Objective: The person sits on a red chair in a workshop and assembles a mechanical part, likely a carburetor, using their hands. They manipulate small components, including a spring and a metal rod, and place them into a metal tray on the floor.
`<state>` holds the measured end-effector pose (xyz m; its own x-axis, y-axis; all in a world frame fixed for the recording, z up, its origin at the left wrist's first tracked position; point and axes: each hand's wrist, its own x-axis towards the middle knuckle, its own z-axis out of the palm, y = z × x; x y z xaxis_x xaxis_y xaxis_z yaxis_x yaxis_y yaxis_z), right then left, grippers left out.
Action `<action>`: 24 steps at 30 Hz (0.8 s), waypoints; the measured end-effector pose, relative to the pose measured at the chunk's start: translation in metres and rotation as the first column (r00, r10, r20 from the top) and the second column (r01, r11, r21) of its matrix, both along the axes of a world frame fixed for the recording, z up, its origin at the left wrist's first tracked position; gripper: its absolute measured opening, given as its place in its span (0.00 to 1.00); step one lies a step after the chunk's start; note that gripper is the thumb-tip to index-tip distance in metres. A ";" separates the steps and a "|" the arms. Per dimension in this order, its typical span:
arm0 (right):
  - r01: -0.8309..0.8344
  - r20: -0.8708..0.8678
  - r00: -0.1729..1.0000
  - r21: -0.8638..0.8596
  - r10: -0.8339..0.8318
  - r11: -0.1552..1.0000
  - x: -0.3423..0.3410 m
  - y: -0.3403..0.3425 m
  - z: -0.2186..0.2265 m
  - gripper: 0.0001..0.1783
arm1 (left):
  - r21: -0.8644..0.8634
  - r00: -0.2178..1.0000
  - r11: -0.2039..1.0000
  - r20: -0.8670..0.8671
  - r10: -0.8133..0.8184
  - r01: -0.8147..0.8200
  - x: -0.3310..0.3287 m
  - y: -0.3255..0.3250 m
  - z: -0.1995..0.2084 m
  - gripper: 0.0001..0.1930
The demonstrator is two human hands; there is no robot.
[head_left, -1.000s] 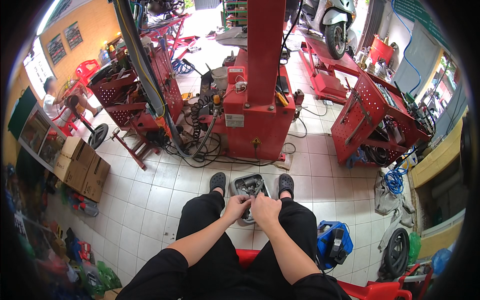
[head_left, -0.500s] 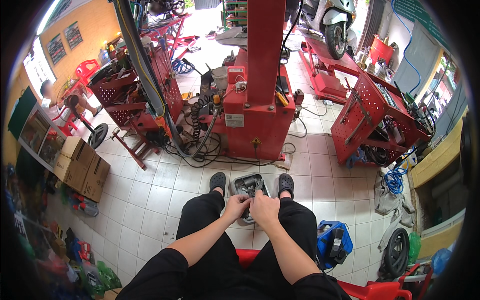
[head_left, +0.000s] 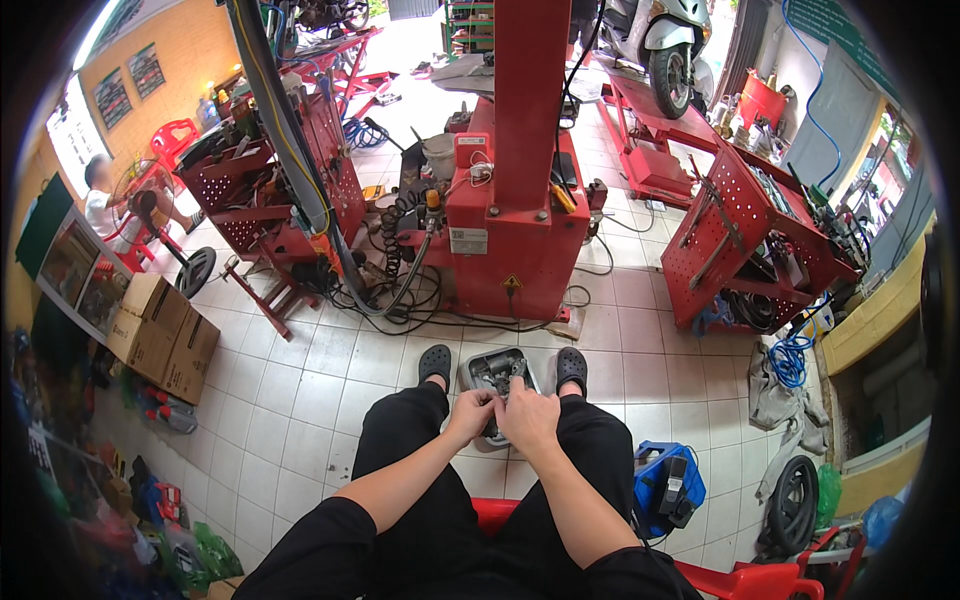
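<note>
My left hand and my right hand meet fingertip to fingertip over a grey tray on the floor between my feet. Both hands are closed in a pinch; whatever lies between the fingers is too small and hidden to name. Several dark and silvery metal parts lie in the tray, just beyond my fingers. The near part of the tray is partly covered by my hands.
A red machine with a tall column stands ahead, with hoses and cables around its foot. A blue case sits right of my leg. Cardboard boxes stand left, a red tool cart right. Another person sits at far left.
My hands keep nearly the same place, with only a slight shift of the fingers. The person at far left has moved a little.
</note>
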<state>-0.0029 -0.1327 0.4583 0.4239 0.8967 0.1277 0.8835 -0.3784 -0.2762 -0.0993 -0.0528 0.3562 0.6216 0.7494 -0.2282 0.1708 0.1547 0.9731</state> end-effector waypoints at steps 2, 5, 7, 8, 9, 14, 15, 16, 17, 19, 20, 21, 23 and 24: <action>-0.062 0.047 0.997 0.047 0.060 0.997 0.006 0.001 -0.022 0.15 | -0.014 1.000 1.000 -0.014 -0.007 0.006 0.000 0.001 0.000 0.11; -0.060 0.055 0.997 -0.019 0.061 0.998 0.009 0.000 -0.029 0.13 | 0.007 0.997 1.000 -0.078 -0.020 0.021 0.002 0.000 0.005 0.11; -0.026 0.057 0.998 -0.061 0.029 0.998 0.007 0.001 -0.022 0.13 | -0.004 0.997 1.000 -0.074 -0.009 0.009 0.001 0.001 0.003 0.11; -0.002 0.066 0.998 -0.058 0.006 0.998 0.005 0.001 -0.017 0.12 | -0.009 0.997 1.000 -0.072 -0.004 0.003 0.000 0.001 0.001 0.11; 0.024 0.075 0.997 -0.055 -0.020 0.998 0.004 0.001 -0.013 0.12 | -0.014 0.999 1.000 -0.047 0.006 -0.006 0.001 0.000 0.003 0.11; -0.072 0.075 0.995 -0.002 0.072 0.997 0.009 0.000 -0.028 0.12 | -0.003 0.995 0.999 -0.095 -0.039 0.039 0.002 -0.002 0.017 0.11; -0.061 0.064 0.996 -0.048 0.064 0.997 0.007 0.000 -0.026 0.12 | 0.004 0.997 1.000 -0.065 -0.030 0.030 0.001 -0.002 0.014 0.11; -0.040 0.058 0.997 -0.078 0.044 0.996 0.006 0.000 -0.022 0.11 | 0.011 0.999 1.000 -0.035 -0.021 0.022 0.000 -0.002 0.007 0.11; -0.019 0.052 0.998 -0.109 0.024 0.994 0.004 0.000 -0.016 0.11 | 0.017 1.000 1.000 -0.006 -0.013 0.013 0.000 -0.001 0.002 0.11; -0.021 0.070 0.997 -0.057 0.025 0.998 0.004 -0.001 -0.014 0.11 | -0.006 1.000 1.000 -0.005 -0.001 0.001 0.000 -0.001 -0.001 0.11; -0.051 0.095 0.994 0.024 0.049 0.998 0.005 0.000 -0.017 0.11 | -0.017 1.000 1.000 -0.005 0.005 -0.005 0.000 0.000 -0.002 0.11; -0.081 0.121 0.990 0.104 0.068 0.991 0.006 0.000 -0.020 0.11 | -0.027 1.000 1.000 0.001 -0.003 0.003 0.001 -0.001 0.000 0.11; -0.069 0.080 0.994 -0.007 0.070 0.998 0.008 0.000 -0.024 0.11 | -0.046 1.000 0.999 0.012 -0.019 0.019 0.001 -0.001 0.004 0.11; -0.066 0.060 0.996 -0.062 0.070 0.996 0.008 0.000 -0.025 0.11 | -0.034 1.000 0.999 -0.017 -0.019 0.018 0.001 0.000 0.005 0.11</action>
